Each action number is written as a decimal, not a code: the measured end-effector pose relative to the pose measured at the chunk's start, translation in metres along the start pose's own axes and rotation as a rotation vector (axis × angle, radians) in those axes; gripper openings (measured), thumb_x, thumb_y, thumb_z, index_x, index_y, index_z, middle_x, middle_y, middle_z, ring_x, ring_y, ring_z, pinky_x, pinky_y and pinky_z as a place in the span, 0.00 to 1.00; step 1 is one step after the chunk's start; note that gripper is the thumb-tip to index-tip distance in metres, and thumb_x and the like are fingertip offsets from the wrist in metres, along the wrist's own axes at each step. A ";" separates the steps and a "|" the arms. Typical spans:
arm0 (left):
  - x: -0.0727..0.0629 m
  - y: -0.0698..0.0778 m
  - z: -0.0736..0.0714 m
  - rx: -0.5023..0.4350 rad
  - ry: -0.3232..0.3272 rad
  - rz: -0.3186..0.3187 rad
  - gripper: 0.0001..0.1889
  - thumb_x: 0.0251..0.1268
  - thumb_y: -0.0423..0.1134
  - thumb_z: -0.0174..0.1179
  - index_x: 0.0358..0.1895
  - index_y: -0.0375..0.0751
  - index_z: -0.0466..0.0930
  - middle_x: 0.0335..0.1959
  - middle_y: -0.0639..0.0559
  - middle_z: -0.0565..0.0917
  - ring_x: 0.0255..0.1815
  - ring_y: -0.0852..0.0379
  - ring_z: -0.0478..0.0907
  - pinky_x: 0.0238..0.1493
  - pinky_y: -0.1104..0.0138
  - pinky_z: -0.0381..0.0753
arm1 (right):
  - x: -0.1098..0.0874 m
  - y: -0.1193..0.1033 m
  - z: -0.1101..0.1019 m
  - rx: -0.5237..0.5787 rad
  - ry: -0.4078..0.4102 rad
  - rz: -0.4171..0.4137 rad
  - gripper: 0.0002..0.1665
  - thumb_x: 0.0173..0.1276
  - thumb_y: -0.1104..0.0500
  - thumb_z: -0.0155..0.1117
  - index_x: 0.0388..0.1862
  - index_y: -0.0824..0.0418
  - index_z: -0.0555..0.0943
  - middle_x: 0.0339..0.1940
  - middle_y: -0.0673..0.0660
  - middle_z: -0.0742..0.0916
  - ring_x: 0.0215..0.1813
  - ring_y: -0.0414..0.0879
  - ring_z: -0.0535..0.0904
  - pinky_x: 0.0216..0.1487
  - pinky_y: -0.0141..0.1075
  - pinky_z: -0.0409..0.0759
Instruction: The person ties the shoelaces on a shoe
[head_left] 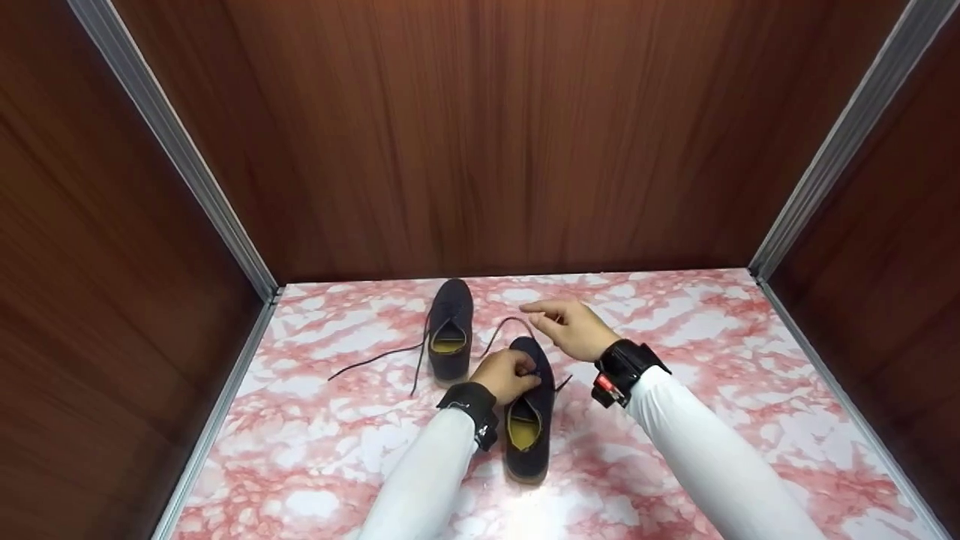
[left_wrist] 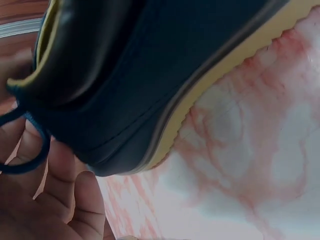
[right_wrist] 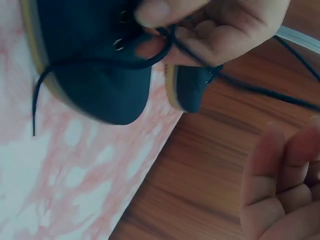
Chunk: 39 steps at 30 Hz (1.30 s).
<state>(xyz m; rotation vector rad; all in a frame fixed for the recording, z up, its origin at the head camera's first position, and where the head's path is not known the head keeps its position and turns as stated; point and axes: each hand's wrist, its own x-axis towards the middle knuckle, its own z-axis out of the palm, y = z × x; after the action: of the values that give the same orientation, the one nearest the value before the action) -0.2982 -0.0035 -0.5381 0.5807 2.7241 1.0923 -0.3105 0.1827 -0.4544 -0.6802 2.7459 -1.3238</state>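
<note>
Right wrist: left hand (right_wrist: 222,32) pinches dark lace (right_wrist: 107,62) over shoe (right_wrist: 102,95)

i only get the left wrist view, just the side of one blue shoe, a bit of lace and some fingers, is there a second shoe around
Observer: Yes, the head view shows a second shoe beyond and to the left of the near shoe.

Operator: ok and where's the right hand

Observer: The right hand is just beyond the near shoe's toe, off to its right.

Operator: any loose lace end on the side i'm missing

Observer: Yes, in the right wrist view one end of the lace hangs past the near shoe's side.
</note>
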 end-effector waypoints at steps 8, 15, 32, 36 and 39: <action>0.000 -0.002 0.001 -0.066 0.024 0.042 0.09 0.67 0.39 0.67 0.31 0.38 0.82 0.24 0.61 0.74 0.28 0.64 0.71 0.36 0.72 0.70 | -0.015 0.044 -0.006 -0.022 0.102 0.125 0.14 0.80 0.57 0.60 0.55 0.62 0.85 0.29 0.52 0.83 0.29 0.40 0.75 0.34 0.33 0.74; -0.002 0.000 -0.003 -0.143 0.014 0.010 0.10 0.69 0.39 0.64 0.31 0.38 0.80 0.22 0.62 0.70 0.27 0.64 0.69 0.35 0.72 0.67 | -0.035 0.079 0.011 -0.073 -0.015 0.140 0.10 0.75 0.60 0.65 0.48 0.64 0.87 0.27 0.53 0.84 0.28 0.37 0.75 0.32 0.30 0.74; 0.002 -0.001 -0.003 -0.170 0.021 0.001 0.13 0.71 0.40 0.62 0.26 0.41 0.77 0.21 0.62 0.69 0.28 0.63 0.69 0.36 0.72 0.67 | -0.042 0.091 0.058 -0.055 -0.029 0.081 0.05 0.68 0.65 0.72 0.32 0.61 0.83 0.27 0.54 0.88 0.26 0.36 0.76 0.29 0.27 0.73; 0.001 0.000 -0.004 -0.186 0.021 -0.007 0.14 0.71 0.39 0.62 0.24 0.44 0.75 0.20 0.62 0.69 0.27 0.63 0.69 0.35 0.73 0.67 | -0.043 0.091 0.059 -0.071 -0.006 0.086 0.06 0.68 0.64 0.72 0.32 0.60 0.83 0.27 0.53 0.87 0.24 0.35 0.74 0.28 0.28 0.72; 0.002 0.001 -0.005 -0.216 0.028 -0.036 0.15 0.72 0.40 0.62 0.23 0.47 0.74 0.19 0.62 0.72 0.25 0.64 0.70 0.32 0.73 0.68 | -0.044 0.090 0.056 -0.071 0.007 0.097 0.06 0.69 0.64 0.72 0.32 0.59 0.83 0.28 0.52 0.88 0.24 0.35 0.75 0.28 0.28 0.73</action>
<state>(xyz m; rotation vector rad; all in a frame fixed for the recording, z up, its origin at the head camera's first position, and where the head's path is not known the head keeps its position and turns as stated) -0.3008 -0.0055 -0.5342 0.4847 2.5815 1.3712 -0.2934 0.2069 -0.5649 -0.5386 2.8033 -1.2174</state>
